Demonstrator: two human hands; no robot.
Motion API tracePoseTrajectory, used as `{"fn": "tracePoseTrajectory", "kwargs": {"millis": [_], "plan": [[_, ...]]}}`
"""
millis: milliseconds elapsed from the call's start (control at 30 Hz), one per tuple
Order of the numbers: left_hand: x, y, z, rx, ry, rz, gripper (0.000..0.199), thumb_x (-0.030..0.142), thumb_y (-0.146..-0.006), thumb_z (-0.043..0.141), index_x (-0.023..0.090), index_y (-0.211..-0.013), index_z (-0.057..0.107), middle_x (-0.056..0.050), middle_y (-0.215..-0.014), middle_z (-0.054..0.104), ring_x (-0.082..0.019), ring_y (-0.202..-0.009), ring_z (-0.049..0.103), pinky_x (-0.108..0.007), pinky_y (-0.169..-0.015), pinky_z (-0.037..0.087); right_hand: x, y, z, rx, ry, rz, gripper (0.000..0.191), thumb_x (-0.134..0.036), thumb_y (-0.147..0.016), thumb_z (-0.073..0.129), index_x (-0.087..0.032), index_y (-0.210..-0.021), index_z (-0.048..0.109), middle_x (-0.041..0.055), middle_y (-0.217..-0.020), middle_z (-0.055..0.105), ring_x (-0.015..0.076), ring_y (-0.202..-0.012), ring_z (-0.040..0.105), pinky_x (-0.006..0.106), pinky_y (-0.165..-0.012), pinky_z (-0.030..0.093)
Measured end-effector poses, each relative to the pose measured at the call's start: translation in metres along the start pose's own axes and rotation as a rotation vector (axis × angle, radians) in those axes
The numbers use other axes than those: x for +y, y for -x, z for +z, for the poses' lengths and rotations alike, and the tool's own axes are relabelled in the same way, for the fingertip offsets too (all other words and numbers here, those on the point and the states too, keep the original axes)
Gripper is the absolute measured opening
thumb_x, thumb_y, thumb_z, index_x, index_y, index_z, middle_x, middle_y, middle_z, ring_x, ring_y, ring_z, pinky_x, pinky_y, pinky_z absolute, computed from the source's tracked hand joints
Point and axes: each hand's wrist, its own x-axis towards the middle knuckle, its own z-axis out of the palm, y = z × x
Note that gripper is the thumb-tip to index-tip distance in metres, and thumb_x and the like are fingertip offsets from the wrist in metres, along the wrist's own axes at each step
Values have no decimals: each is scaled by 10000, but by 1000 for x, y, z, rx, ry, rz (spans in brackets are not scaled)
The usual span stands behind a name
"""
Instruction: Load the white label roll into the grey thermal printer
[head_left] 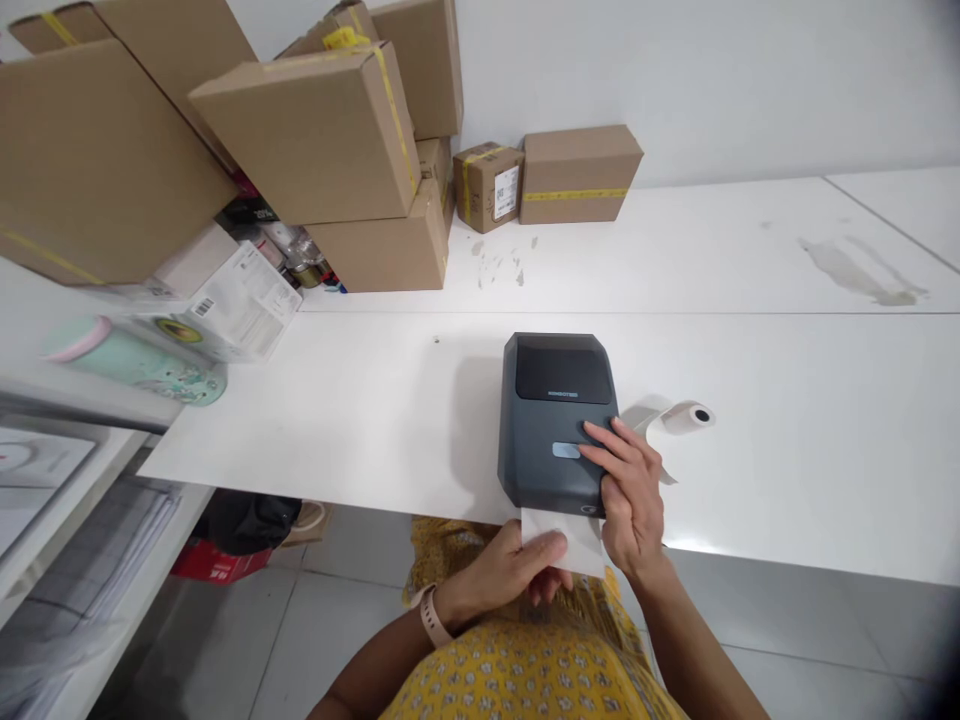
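Observation:
A dark grey label printer (551,430) stands close to the front edge of the white table. White label paper (589,548) sticks out of its front, over the table's edge. With thumb above and fingers below, my left hand (521,565) pinches this paper. My right hand (630,490) rests on the printer's right front corner, fingers spread across the top near the pale blue button (566,451). A small white paper roll (686,417) lies just right of the printer, with a loose strip hanging from it.
Cardboard boxes (315,140) are stacked at the back left. A small taped box (487,188) and a longer box (577,178) stand by the wall. On the left are a mint green bottle (150,365) and a white box (232,300). Shelves (112,540) sit lower left.

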Motion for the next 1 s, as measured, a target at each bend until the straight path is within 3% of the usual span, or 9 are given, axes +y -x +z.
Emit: {"fn": "tracePoseTrajectory", "kwargs": {"millis": [200,367,467,533,633,733,800,900,1000], "plan": [[4,16,-31,77,-88,61,747,834,-873,463,152,-640,657,-3,-508,535,-89,-417,444,-230,-453,328,-2,-5,-8,-112,169,-64,401,-258,-997,450,-333,-1339,646,19,-1529,562,312,-1445,455,563,-1181,331],[7,23,-44,569,-110,349,566,616,-1022,443,188,-691,606,13,-599,515,-110,-522,460,-246,-533,379,-10,-16,-9,-116,260,-44,190,-238,-985,543,-311,-1071,696,-6,-1395,673,283,-1416,508,574,-1263,151],[12,14,-35,777,-171,537,399,520,-1044,471,210,-885,665,-44,-868,648,-173,-771,611,-290,-723,506,-16,-22,-10,-132,327,-58,111,-274,-984,583,-308,-1016,683,-18,-1362,700,296,-1441,487,583,-1259,123],[14,8,-26,780,-226,603,327,488,-1045,493,235,-1134,680,-98,-1211,663,-240,-1104,642,-358,-949,529,-19,-25,-10,-141,386,-80,83,-304,-986,598,-304,-1005,679,-21,-1353,709,310,-1468,455,594,-1254,100],[12,1,-14,718,-260,633,442,466,-1050,502,280,-1450,533,-116,-1555,481,-300,-1456,451,-467,-1195,408,-20,-26,-12,-166,414,-88,79,-351,-989,614,-304,-992,678,-31,-1374,700,322,-1505,406,613,-1254,56],[7,1,-8,668,-230,601,568,474,-1057,491,324,-1590,364,-100,-1665,359,-313,-1542,351,-495,-1246,368,-13,-17,-14,-186,294,-53,128,-355,-1009,581,-321,-1068,689,-22,-1448,646,313,-1532,370,625,-1262,73],[3,2,-7,642,-200,556,606,489,-1060,477,353,-1623,299,-80,-1707,291,-320,-1568,312,-489,-1243,387,-6,-5,-15,-173,161,17,243,-367,-1025,535,-335,-1227,667,9,-1552,551,312,-1552,340,620,-1251,187],[1,5,-8,601,-226,519,633,495,-1061,470,380,-1643,249,-40,-1745,212,-320,-1605,228,-490,-1279,341,3,16,-12,-70,-3,227,470,-418,-1045,462,-331,-1506,494,55,-1667,400,312,-1559,335,580,-1202,357],[0,6,-12,588,-282,568,631,486,-1069,448,365,-1652,239,-14,-1757,180,-301,-1625,161,-487,-1332,225,4,28,-6,-12,-100,415,566,-461,-1068,371,-328,-1617,342,51,-1694,358,295,-1559,351,537,-1214,385]]}}
